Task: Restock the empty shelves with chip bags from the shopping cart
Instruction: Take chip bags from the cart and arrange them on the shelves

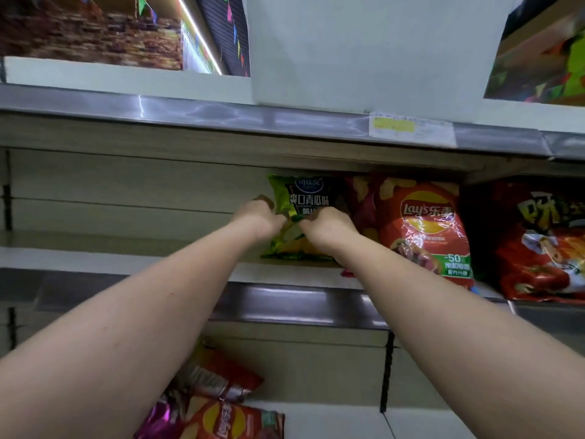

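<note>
While we look up at the middle shelf point(133, 258), we count three chip bags standing on it plainly, plus a dark red one half hidden. The green cucumber-flavour bag point(300, 213) stands upright on the shelf board. Just to its right, partly tucked behind, sits the dark red bag point(361, 204), whose label we cannot read. Next to the right of that comes the red Lay's bag point(427, 229), and farthest right of the green bag stands a red bag with yellow lettering point(544, 242), cut off by the frame edge.

We count two hands, both on the green bag. Our left hand point(258, 218) has its fingers curled around the bag's left edge, gripping it. Our right hand point(327, 228) is curled over the bag's front at its lower right and holds it there. The bag sits between the two hands, its top rising above them.

Below the green bag, on the lower shelf point(332, 419), at least three more bags point(221, 410) lie in a loose pile: two red and one purple.

Above the green bag, one price tag point(411, 129) with a yellow band sticks to the upper shelf's rail.
</note>
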`<state>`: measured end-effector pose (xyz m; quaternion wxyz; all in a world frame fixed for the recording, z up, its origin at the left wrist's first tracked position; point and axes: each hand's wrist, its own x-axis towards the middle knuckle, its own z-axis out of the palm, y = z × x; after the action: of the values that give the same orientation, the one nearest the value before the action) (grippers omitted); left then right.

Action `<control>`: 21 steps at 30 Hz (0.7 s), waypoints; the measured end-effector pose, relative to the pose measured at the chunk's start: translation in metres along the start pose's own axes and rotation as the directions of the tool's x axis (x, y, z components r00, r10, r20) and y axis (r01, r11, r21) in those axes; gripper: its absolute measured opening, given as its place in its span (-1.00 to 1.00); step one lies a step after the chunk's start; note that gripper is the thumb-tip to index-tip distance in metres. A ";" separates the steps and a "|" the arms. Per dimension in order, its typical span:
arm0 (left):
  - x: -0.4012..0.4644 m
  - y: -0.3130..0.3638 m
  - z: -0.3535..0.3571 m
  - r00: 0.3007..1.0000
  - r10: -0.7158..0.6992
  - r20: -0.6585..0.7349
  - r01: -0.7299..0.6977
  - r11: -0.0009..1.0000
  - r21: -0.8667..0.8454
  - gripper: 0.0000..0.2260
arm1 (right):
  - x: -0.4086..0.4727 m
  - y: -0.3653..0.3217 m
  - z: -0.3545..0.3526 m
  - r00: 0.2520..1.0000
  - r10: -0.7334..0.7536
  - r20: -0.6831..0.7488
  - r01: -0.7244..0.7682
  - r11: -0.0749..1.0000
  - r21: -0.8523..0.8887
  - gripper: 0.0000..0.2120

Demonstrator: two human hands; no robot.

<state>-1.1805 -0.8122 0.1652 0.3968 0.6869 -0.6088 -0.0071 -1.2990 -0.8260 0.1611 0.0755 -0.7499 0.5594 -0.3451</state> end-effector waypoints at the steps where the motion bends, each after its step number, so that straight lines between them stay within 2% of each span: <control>1: -0.009 -0.001 -0.004 1.000 -0.011 -0.018 0.011 1.000 -0.007 -0.59 | -0.009 -0.002 0.000 1.000 -0.028 0.004 0.028 1.000 0.008 -0.64; 11: -0.122 -0.028 -0.057 0.950 -0.200 -0.238 0.204 0.979 -0.008 -0.66 | -0.099 -0.042 0.011 0.951 -0.296 0.094 0.275 0.943 0.187 -0.67; 16: -0.181 -0.061 -0.099 0.897 -0.317 -0.307 0.338 0.941 0.016 -0.66 | -0.144 -0.080 0.030 0.880 -0.417 0.226 0.337 0.885 0.320 -0.68; 21: -0.234 -0.102 -0.143 0.849 -0.389 -0.358 0.429 0.903 0.036 -0.67 | -0.189 -0.126 0.052 0.775 -0.539 0.329 0.422 0.830 0.366 -0.67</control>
<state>-1.0862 -0.5439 0.0960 0.4455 0.8130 -0.3696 0.0630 -1.1948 -0.6265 0.1034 0.2038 -0.9069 0.2646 -0.2570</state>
